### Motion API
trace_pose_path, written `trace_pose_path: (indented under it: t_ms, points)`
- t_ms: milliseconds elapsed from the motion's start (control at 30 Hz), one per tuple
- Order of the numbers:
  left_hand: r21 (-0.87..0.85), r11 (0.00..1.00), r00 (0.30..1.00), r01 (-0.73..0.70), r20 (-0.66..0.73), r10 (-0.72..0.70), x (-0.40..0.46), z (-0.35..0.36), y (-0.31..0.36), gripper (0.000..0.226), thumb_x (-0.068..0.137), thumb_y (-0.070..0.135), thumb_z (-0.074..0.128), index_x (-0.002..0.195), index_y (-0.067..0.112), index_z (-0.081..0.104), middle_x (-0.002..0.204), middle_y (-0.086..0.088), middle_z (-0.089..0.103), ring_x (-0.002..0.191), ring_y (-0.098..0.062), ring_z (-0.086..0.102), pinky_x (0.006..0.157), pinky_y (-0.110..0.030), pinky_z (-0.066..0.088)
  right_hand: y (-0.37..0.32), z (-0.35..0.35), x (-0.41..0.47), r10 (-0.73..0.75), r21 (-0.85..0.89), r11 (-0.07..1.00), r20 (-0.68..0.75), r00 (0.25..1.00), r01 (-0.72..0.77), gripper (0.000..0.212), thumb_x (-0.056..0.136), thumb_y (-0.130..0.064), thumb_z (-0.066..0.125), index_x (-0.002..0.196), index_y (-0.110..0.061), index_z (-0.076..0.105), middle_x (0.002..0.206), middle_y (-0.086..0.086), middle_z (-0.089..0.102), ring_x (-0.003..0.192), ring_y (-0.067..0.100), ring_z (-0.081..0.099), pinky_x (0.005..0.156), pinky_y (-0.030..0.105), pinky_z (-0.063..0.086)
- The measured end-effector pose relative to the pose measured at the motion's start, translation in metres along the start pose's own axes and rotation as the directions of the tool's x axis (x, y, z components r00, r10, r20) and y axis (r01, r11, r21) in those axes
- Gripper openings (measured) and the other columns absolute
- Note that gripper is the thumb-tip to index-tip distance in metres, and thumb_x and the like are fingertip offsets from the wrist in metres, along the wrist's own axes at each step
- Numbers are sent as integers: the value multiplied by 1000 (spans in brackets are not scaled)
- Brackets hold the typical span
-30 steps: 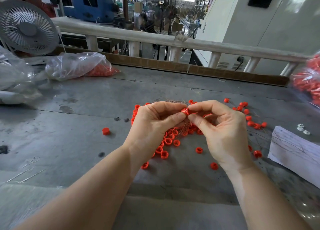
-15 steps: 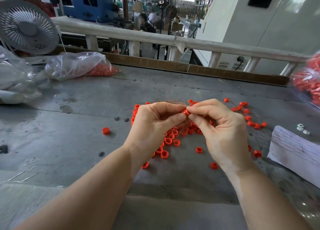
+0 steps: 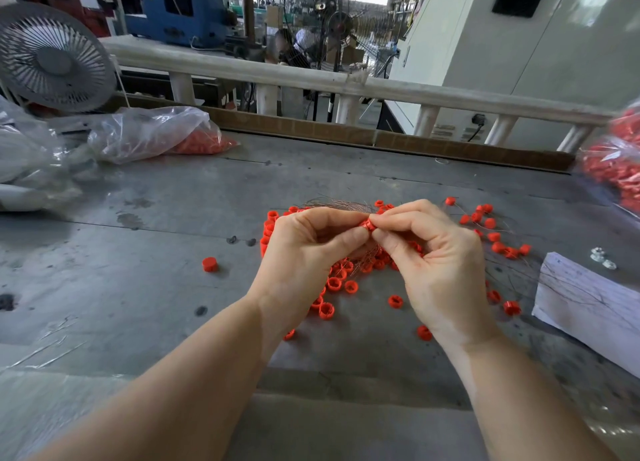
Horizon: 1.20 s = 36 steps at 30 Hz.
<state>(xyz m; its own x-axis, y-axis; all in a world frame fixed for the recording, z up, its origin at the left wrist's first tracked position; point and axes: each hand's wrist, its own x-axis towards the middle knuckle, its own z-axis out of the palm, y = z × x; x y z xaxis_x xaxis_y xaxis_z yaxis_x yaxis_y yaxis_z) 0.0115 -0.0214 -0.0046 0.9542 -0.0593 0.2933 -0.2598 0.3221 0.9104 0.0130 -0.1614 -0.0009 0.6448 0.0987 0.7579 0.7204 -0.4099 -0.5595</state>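
While both hands pinch it, red cap (image 3: 367, 224) hovers.

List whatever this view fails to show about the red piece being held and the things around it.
Head view only.
The red piece: mostly covered by fingertips of the left hand and right hand; any wire in it cannot be told.
The pile of red rings: its middle hidden under both hands.
The bag at the right: blurred, cut off by the frame edge.
The small pale parts: too small to identify.
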Motion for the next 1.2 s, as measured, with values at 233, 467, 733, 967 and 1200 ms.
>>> trace_pose_path:
  t_ms: [233, 467, 733, 967, 1200]
  points:
    - [-31, 997, 994, 72, 81, -69, 1, -4, 1, 16, 67, 17, 68, 78, 21, 77, 79, 0, 74, 75, -9, 70, 67, -15, 53, 1, 0, 1, 185, 217, 957, 60, 981, -194, 21, 77, -1, 71, 86, -19, 69, 79, -9, 70, 80, 5, 67, 75, 19, 50]
    - [-86, 985, 983, 152, 115, -142, 3, -6, 3, 15, 64, 18, 67, 75, 20, 77, 75, -1, 73, 73, -9, 69, 69, -18, 54, -1, -1, 3, 129, 142, 981, 44, 991, -134, 18, 78, -3, 69, 90, -16, 71, 83, -5, 68, 81, 6, 65, 76, 20, 49]
    - [-246, 921, 953, 302, 109, -283, 4, -6, 1, 15, 67, 9, 63, 74, 8, 76, 71, -6, 71, 65, -10, 69, 59, -15, 53, 1, 1, -1, -87, -191, 977, 49, 995, 95, 18, 80, -4, 67, 98, -2, 72, 87, 6, 64, 81, 10, 59, 77, 16, 48]
    - [-171, 920, 936, 352, 71, -345, 4, -4, 0, 12, 65, 11, 64, 66, 12, 76, 59, -3, 66, 55, -7, 64, 59, -17, 55, 1, 3, -2, -132, -343, 927, 73, 989, 150, 18, 76, -5, 68, 92, -1, 73, 83, 7, 64, 75, 20, 61, 73, 26, 50]
    - [-152, 923, 936, 353, 54, -349, 3, -4, 0, 10, 63, 12, 65, 61, 13, 75, 55, -2, 64, 51, -7, 62, 53, -16, 53, -3, 5, -4, -185, -469, 860, 76, 980, 199, 13, 75, -5, 67, 86, -2, 72, 81, 8, 65, 75, 25, 62, 73, 29, 48]
